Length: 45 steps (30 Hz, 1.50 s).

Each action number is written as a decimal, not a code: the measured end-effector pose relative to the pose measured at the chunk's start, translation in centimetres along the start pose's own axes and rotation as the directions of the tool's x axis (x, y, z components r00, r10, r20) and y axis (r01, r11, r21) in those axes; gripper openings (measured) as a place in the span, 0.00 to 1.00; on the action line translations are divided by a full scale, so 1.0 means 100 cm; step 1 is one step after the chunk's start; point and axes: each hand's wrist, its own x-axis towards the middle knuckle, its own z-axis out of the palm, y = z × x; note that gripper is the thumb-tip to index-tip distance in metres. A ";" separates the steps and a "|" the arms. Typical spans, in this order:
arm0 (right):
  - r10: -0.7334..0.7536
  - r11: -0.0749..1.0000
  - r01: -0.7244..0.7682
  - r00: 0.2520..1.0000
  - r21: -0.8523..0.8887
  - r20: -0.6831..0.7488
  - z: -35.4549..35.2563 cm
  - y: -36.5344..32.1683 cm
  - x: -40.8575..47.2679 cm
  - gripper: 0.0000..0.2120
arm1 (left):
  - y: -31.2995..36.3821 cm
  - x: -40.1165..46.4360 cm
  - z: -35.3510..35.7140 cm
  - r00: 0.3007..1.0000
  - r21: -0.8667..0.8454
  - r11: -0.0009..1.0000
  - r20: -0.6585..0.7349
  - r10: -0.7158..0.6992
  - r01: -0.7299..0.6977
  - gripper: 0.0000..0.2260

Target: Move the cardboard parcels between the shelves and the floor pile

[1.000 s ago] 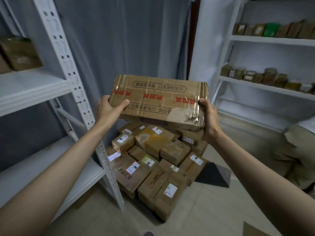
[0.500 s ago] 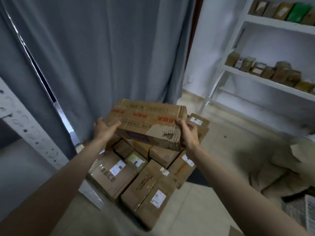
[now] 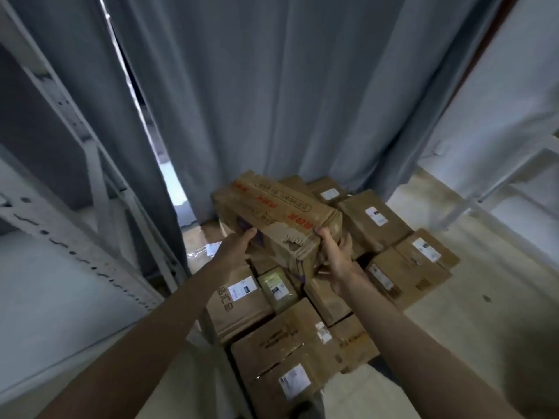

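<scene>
A long cardboard parcel (image 3: 278,213) with red print and torn tape is held between both hands, low over the floor pile (image 3: 302,328) of labelled cardboard parcels. My left hand (image 3: 234,247) holds its near left side, thumb on the front face. My right hand (image 3: 334,261) grips the near right corner, fingers curled under it. The parcel tilts away from me and seems to touch the top of the pile at its far end; its underside is hidden.
A white metal shelf unit (image 3: 69,237) stands at my left, its upright close to the pile. A grey curtain (image 3: 272,86) hangs behind the pile. Another white shelf frame (image 3: 496,189) is at the right, with bare floor (image 3: 484,297) in front of it.
Both hands have lowered the long parcel from chest height down toward the pile and away from me. My view has swung right and down, off the left shelf.
</scene>
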 end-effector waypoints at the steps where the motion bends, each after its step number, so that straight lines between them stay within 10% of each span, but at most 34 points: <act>1: 0.023 1.000 -0.023 0.999 -0.009 0.038 0.004 -0.001 0.014 0.48 | 0.001 0.003 0.006 0.998 -0.056 0.997 0.014 -0.054 0.055 0.20; 5: 0.157 0.988 -0.151 0.959 -0.043 0.238 0.022 0.001 0.068 0.38 | -0.006 0.017 0.028 0.982 -0.182 0.965 0.031 -0.187 0.189 0.21; 10: 0.293 0.953 -0.304 0.912 -0.005 0.286 0.054 0.024 0.115 0.48 | -0.028 0.043 0.051 0.978 -0.244 0.956 -0.085 -0.188 0.163 0.22; 14: 0.304 0.950 -0.308 0.890 -0.046 0.340 0.073 0.057 0.141 0.14 | -0.052 0.071 0.046 0.948 -0.316 0.923 -0.154 -0.278 0.219 0.33; 23: 0.527 0.848 -0.464 0.790 -0.255 0.315 0.122 0.147 0.210 0.42 | -0.144 0.148 -0.014 0.897 -0.347 0.875 -0.162 -0.411 0.338 0.26; 30: 0.610 0.779 -0.488 0.734 -0.393 0.298 0.180 0.204 0.250 0.39 | -0.212 0.185 -0.046 0.796 -0.507 0.756 -0.202 -0.571 0.414 0.22; 36: 0.525 0.798 -0.343 0.799 -0.496 0.292 0.256 0.224 0.312 0.23 | -0.228 0.250 -0.082 0.807 -0.566 0.751 -0.235 -0.542 0.340 0.37; 45: 0.468 0.795 -0.265 0.840 -0.545 0.275 0.238 0.248 0.383 0.25 | -0.262 0.303 -0.033 0.799 -0.439 0.824 -0.314 -0.513 0.357 0.53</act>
